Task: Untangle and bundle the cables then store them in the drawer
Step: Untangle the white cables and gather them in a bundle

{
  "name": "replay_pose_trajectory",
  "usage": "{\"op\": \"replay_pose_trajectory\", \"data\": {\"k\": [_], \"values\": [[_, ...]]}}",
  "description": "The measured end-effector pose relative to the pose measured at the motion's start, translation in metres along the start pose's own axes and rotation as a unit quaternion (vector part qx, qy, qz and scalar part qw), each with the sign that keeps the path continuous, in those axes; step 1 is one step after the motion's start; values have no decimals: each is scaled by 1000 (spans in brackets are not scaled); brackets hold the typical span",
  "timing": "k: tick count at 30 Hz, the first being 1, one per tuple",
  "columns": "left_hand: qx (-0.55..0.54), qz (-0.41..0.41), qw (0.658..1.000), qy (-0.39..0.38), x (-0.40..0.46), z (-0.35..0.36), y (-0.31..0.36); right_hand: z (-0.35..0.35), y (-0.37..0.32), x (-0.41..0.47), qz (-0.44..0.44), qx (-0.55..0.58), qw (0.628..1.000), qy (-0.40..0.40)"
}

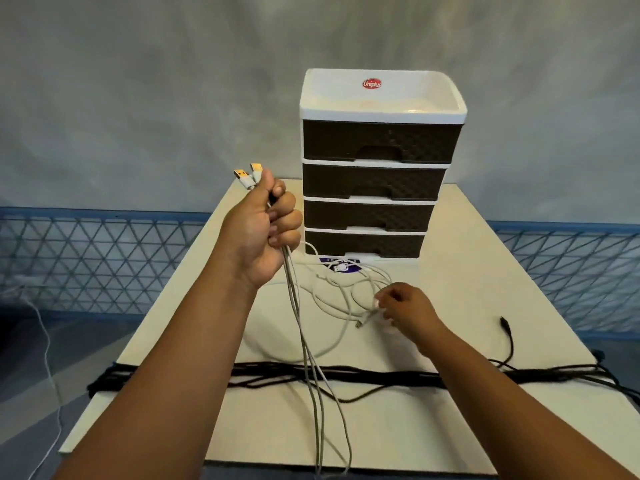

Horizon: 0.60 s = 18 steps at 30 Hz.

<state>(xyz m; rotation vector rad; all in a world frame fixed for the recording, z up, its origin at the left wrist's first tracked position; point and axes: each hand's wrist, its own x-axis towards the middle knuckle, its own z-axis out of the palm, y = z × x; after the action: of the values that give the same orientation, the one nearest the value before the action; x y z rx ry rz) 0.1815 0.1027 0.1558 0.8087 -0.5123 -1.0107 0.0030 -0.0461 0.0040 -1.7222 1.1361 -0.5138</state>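
Untangling step, as I judge: my left hand clenches white cables upright, right hand pinches their loose end mid-table; next, draw it free

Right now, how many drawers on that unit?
4, stacked in the drawer unit at the table's far end: top drawer, second drawer, third drawer, bottom drawer. All look closed. None seem hidden.
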Motion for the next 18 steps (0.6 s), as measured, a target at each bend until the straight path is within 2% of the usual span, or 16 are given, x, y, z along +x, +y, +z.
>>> {"op": "replay_pose_trajectory", "data": {"k": [4,7,10,14,18], "values": [[4,-34,999,-13,26,-16,1,9,0,47,-6,-145,981,129],[15,-58,998,-20,42,-27,2,15,1,71,46,-238,960,143],[25,-79,996,-25,55,-37,2,18,6,87,90,-285,947,120],[19,-103,994,-28,68,-45,3,11,0,101,110,-196,968,107],[14,-122,992,-27,78,-47,5,-15,-47,101,42,-20,986,161]]}}
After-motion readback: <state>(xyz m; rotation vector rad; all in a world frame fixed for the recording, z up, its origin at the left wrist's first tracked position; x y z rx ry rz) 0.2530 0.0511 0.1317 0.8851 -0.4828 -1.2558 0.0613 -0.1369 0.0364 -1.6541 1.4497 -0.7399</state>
